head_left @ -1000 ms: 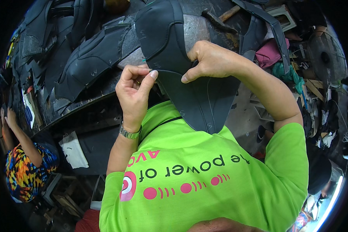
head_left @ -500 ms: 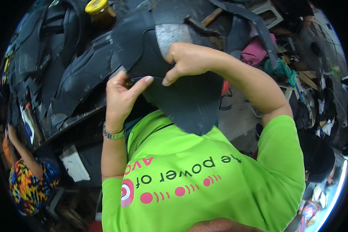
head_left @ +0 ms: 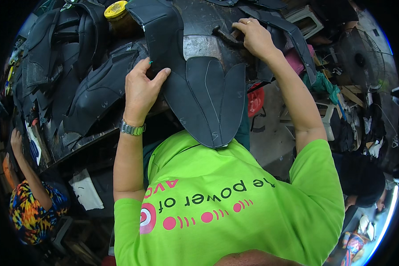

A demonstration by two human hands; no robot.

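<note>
A black stitched boot upper (head_left: 199,95) hangs over the near bench edge, its rounded tip against my green shirt. Along its left side, my left hand (head_left: 139,91) pinches the edge, thumb on top and fingers partly hidden behind. At the right of the bench, my right hand (head_left: 256,39) is closed around the handle of a hammer (head_left: 226,35). The dark hammer head shows to the left of my fingers; the handle is mostly covered by my hand.
More black uppers (head_left: 93,95) are piled on the left of the bench. A yellow-lidded jar (head_left: 117,17) stands at the back. A fan (head_left: 359,57) and a green cloth (head_left: 321,84) are at right. Another person's arm (head_left: 29,170) shows at far left.
My right hand has left the upper and moved up and right onto the hammer. The upper now lies opened out with its seams showing; my left hand stays at its edge.
</note>
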